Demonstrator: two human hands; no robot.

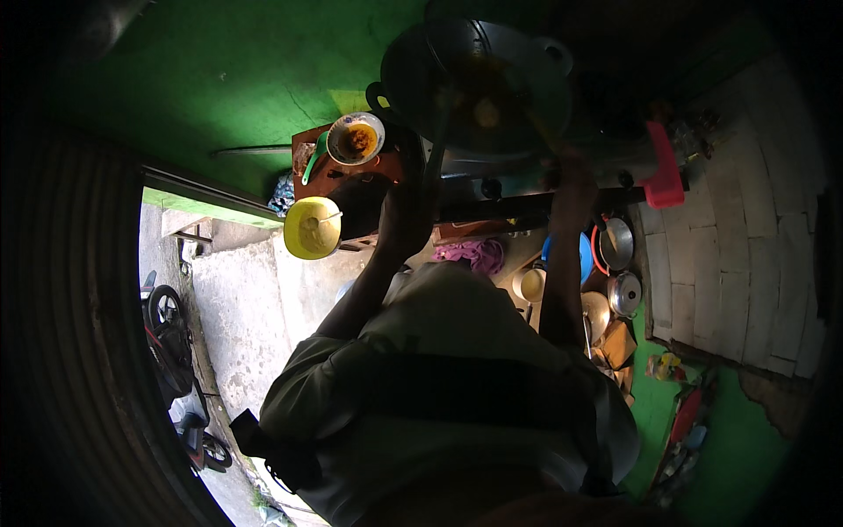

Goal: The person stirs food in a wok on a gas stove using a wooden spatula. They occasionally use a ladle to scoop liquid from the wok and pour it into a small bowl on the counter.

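A large dark wok (408, 79) with loop handles stands on the stove, with oil and a pale lump of food (487, 113) in it. My left hand (411, 207) is closed on the handle of a dark utensil (440, 145) that reaches into the wok. My right hand (568, 172) is at the wok's near right side, around what looks like a light-coloured handle (541, 128); shadow hides its fingers. On the brown table left of the wok are a patterned bowl (338, 139) with an orange-red content and a green spoon (315, 158).
A yellow bowl (292, 230) with pale batter and a spoon stands at the table's near left corner. A pink plastic holder (662, 171) hangs at the stove's right end. Pans and pots (624, 294) are below right. A motorcycle (172, 349) is outside, left.
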